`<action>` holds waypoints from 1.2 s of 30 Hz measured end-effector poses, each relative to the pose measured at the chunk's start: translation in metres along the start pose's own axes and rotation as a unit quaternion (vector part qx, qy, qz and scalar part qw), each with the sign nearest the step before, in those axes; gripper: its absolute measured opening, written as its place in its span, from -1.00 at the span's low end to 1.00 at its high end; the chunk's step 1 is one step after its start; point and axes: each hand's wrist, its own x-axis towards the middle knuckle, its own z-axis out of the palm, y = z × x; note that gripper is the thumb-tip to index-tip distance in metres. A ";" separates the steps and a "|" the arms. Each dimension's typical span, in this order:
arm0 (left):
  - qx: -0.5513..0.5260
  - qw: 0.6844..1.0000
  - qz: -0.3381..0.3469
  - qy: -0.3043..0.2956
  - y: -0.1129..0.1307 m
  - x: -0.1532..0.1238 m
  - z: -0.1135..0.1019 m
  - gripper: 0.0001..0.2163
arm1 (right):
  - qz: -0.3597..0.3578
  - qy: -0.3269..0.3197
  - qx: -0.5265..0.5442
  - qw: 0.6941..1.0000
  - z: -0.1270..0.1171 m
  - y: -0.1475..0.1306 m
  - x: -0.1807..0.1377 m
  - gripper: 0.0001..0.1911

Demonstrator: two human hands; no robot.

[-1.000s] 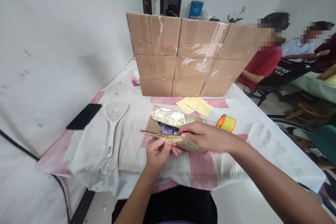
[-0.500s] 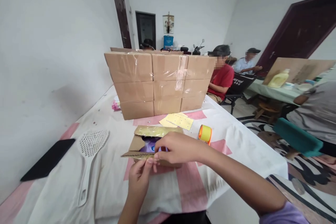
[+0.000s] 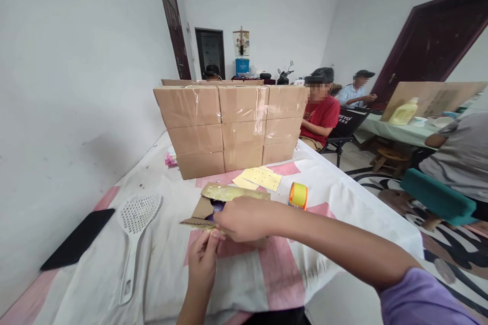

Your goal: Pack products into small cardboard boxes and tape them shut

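Observation:
A small cardboard box (image 3: 201, 209) with raised flaps stands in front of me, and something purple (image 3: 216, 206) shows inside it. My left hand (image 3: 203, 256) pinches the edge of the near flap (image 3: 196, 222) between thumb and fingers. Over the box opening, my right hand (image 3: 244, 217) is closed, its fingertips close to the left hand's at that flap. The right hand covers much of the opening, and what its fingers hold, if anything, is hidden. Yellowish tape (image 3: 224, 192) covers the far flap.
A wall of taped cardboard boxes (image 3: 244, 134) stands behind. Yellow paper pieces (image 3: 263, 179) and a yellow-orange roll (image 3: 298, 196) lie right of the box; a white slotted skimmer (image 3: 133, 236) and black phone-like slab (image 3: 78, 238) lie left. A person in red (image 3: 324, 111) sits beyond the table.
My right hand has shifted slightly left and now hides more of the purple contents. The left hand keeps its pinch on the flap. The camera view has shifted a little.

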 end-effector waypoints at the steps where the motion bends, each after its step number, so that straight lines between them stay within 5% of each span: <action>1: -0.009 1.000 -0.004 0.006 -0.004 0.000 0.001 -0.57 | -0.006 -0.003 0.002 1.000 0.000 0.002 0.001 -0.73; 17: 0.031 0.999 0.032 0.007 0.013 0.006 0.014 -0.61 | -0.051 0.006 0.157 0.986 -0.001 0.040 0.006 -0.75; 26: 0.027 0.999 0.021 -0.042 0.010 0.008 -0.001 -0.57 | -0.098 -0.008 0.201 0.975 0.003 0.050 0.012 -0.74; 32: 0.031 0.996 -0.025 -0.078 0.021 0.016 -0.001 -0.53 | -0.008 0.061 0.088 0.994 0.005 0.037 -0.003 -0.66; 36: -0.001 0.990 -0.059 -0.129 0.019 0.011 0.004 -0.41 | 0.067 0.053 -0.040 0.996 0.006 0.024 -0.010 -0.53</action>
